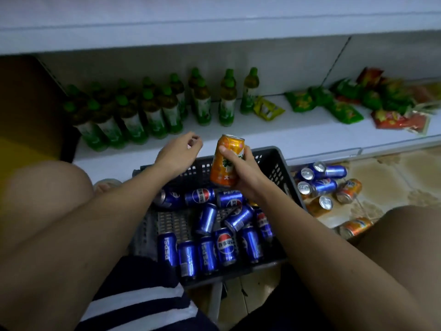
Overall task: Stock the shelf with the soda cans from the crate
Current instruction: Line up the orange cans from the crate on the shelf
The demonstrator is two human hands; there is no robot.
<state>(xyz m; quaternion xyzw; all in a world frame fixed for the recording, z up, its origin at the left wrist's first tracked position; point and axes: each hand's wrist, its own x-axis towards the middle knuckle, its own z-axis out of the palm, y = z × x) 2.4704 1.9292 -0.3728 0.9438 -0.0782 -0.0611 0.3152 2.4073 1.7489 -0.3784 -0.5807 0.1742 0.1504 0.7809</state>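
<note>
Green-capped tea bottles point(152, 108) crowd the left of your white shelf point(274, 137), with snack packets point(346, 103) spread along its right. On the floor right of the crate lie loose blue and orange cans point(324, 185). Your dark crate point(274, 161) sits between your knees, blue Pepsi cans point(214, 237) lying jumbled inside. Your right hand point(245, 173) grips an orange soda can point(226, 161) upright above the crate's far rim. Your left hand point(177, 152) hovers beside it, fingers loosely curled, holding nothing.
</note>
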